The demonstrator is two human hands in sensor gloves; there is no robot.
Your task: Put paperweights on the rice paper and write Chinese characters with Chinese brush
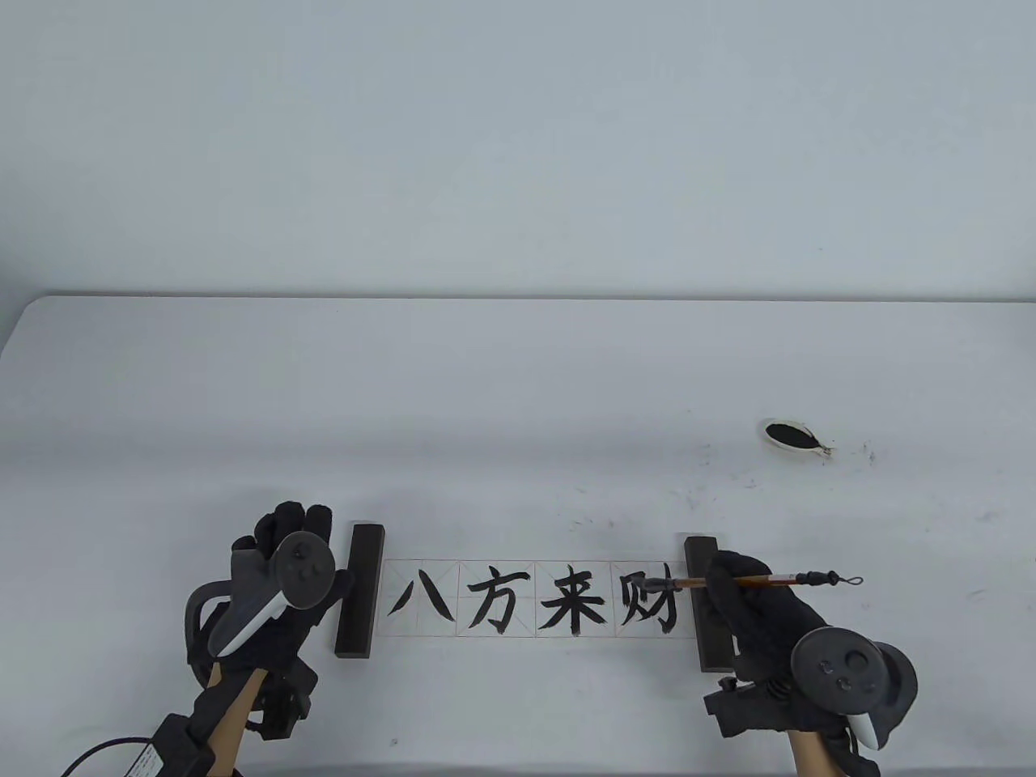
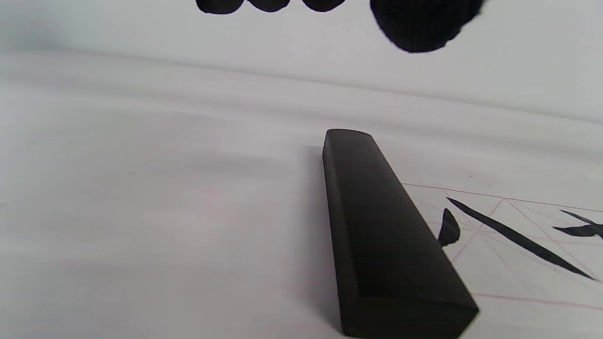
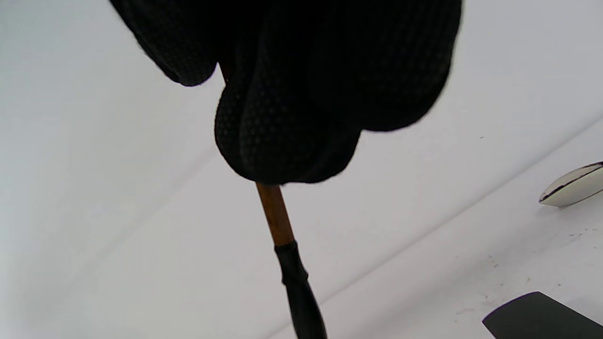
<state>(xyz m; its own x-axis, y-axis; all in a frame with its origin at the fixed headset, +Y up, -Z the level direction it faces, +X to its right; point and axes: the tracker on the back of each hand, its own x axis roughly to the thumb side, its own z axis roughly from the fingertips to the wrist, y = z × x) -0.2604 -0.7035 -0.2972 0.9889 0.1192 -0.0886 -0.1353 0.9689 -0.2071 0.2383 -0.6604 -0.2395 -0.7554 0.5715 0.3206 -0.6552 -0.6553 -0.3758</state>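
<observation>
The strip of thin white rice paper [image 1: 534,599] with a red grid lies near the front edge of the white surface [image 1: 518,388], pinned at each end by a dark rectangular block paperweight: the left one [image 1: 360,588] and the right one [image 1: 706,603]. Four black characters already fill its squares. The paper looks light, limp and easy to tear or smear while wet, so it is best left untouched; the blocks look dense and rigid, best taken by their long sides.

The slender brown-handled Chinese brush [image 1: 761,579] is light and stiff with a soft inked tip, and is best gripped mid-handle. The right hand [image 1: 757,619] has its fingers curled around that handle, tip at the last character. The left hand [image 1: 279,575] lies with fingers straight, holding nothing, just beside the left paperweight. A small white dish of black ink [image 1: 795,437] sits toward the right edge.
</observation>
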